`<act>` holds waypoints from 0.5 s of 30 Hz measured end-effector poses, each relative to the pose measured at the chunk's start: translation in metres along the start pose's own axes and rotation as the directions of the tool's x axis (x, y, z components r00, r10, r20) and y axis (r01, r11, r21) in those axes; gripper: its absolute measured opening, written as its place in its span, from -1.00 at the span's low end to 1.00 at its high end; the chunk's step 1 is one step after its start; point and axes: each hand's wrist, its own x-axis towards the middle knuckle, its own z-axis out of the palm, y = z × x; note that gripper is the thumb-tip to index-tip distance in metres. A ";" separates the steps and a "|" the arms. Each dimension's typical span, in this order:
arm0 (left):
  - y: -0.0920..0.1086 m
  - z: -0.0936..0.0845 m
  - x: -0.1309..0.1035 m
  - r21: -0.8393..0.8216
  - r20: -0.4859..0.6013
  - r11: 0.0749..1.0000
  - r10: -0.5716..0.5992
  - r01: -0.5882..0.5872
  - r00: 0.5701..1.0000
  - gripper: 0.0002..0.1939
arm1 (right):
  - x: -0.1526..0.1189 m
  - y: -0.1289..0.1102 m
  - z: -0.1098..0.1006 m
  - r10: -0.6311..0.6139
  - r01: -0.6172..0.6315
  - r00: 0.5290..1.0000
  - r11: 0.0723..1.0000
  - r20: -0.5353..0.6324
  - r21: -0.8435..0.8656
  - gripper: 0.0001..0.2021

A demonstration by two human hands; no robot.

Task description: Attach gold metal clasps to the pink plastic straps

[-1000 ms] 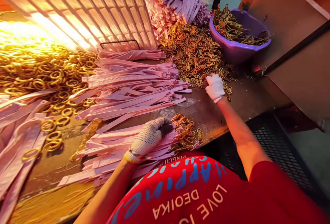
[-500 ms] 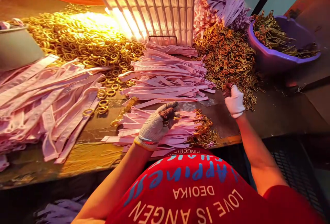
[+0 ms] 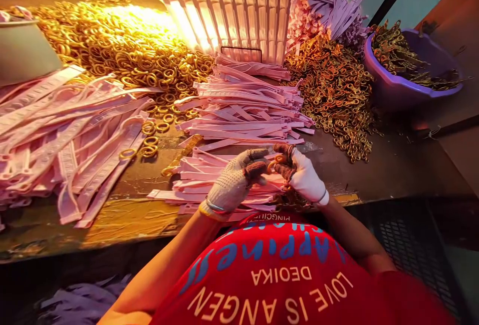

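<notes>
My left hand, in a whitish dotted glove with brown fingertips, is closed in a pinch above a row of pink straps. Whatever lies between its fingertips is mostly hidden. Facing it, my right hand, gloved white with brown fingertips, pinches a small gold metal clasp. The two sets of fingertips almost meet around this piece, and its exact shape is partly covered. Below my right hand, dark gold clasps lie at the straps' right ends.
Gold rings are heaped at the back left, gold clasps at the right. More pink straps lie mid-table, others at left. A purple basin holds metal pieces. A ribbed pale panel stands behind, brightly lit.
My right hand has moved left from the edge of the clasp pile to my left hand, and a gold piece now shows in its fingers. My left hand stays nearly in place.
</notes>
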 end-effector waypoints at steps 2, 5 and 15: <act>0.001 0.001 -0.003 -0.004 0.028 1.000 -0.003 0.003 1.000 -0.49 | 0.003 -0.003 -0.001 0.083 -0.086 0.996 0.988 0.023 0.125 -0.49; 0.002 0.006 -0.005 -0.031 0.062 0.999 -0.025 0.027 0.998 -0.48 | 0.004 -0.004 -0.002 0.099 -0.108 0.993 0.979 0.062 0.175 -0.48; 0.009 0.016 -0.004 -0.156 0.002 0.979 -0.130 0.129 0.991 -0.40 | -0.017 0.006 -0.020 -0.330 0.354 0.933 0.782 0.142 -0.512 -0.47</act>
